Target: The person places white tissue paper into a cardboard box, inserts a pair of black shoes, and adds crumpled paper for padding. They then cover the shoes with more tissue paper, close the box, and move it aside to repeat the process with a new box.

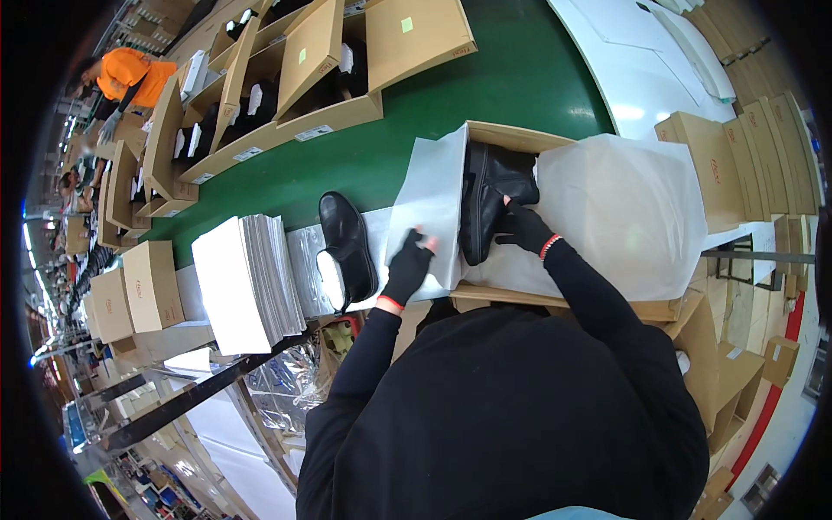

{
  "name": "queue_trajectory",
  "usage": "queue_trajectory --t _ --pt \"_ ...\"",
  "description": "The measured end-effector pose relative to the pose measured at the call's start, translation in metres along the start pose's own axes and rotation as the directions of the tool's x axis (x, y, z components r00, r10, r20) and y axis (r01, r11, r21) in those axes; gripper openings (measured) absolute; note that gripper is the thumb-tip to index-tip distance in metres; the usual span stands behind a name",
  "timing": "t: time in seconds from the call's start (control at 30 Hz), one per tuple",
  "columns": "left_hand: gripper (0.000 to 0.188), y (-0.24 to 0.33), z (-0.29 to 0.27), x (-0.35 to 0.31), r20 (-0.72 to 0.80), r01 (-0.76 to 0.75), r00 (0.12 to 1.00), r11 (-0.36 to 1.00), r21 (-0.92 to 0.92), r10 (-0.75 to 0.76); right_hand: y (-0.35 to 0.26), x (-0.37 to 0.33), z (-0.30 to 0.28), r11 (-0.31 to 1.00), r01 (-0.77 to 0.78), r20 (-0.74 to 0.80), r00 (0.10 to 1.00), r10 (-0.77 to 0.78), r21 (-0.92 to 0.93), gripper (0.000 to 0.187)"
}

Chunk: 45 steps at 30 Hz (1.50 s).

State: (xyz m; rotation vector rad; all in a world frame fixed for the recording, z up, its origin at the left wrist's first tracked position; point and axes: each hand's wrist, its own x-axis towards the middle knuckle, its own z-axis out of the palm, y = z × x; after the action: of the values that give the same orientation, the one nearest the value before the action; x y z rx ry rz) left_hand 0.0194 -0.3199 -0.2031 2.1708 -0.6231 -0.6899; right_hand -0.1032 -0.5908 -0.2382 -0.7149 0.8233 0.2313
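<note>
A black ankle boot [487,195] lies on its side in an open cardboard shoebox [520,134] lined with white tissue paper [620,212]. My right hand [524,230], in a black glove with bare fingertips, grips this boot near its middle. Beside the box, my left hand [409,267] hovers at the flap of tissue paper [425,195] folded out over the left edge. Its fingers are apart and hold nothing. A second black boot [348,247], stuffed with white paper, lies on the table to the left of that hand.
A stack of white paper sheets [247,282] stands at the left. Open shoeboxes with black boots [295,121] line the far side of the green table [529,82]. Closed boxes [706,169] stand at the right. Far left is a person in orange [134,76].
</note>
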Motion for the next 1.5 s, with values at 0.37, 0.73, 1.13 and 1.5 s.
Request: queue_trajectory --t 0.37,0.73,1.13,1.5 --pt "0.028 0.051 -0.026 0.043 -0.142 -0.255 0.959 0.965 -0.059 0.245 -0.041 -0.120 0.006 0.840 0.508 -0.059 0.848 -0.526 -0.192 0.048" --pt "0.053 0.178 0.090 -0.030 0.661 -0.578 0.503 0.785 -0.223 0.557 -0.074 -0.102 0.078 -0.394 0.576 0.698 0.610 -0.375 -0.716 0.078" --pt "0.015 0.044 -0.105 -0.018 -0.165 -0.266 0.959 0.936 -0.231 0.232 -0.021 -0.105 -0.009 -0.711 -0.167 0.045 0.962 -0.269 -0.683 0.104" --pt "0.084 -0.227 -0.410 -0.104 -0.622 0.805 0.519 0.580 0.126 -0.586 -0.029 -0.121 0.078 -0.400 0.270 0.450 0.756 -0.475 -0.876 0.088"
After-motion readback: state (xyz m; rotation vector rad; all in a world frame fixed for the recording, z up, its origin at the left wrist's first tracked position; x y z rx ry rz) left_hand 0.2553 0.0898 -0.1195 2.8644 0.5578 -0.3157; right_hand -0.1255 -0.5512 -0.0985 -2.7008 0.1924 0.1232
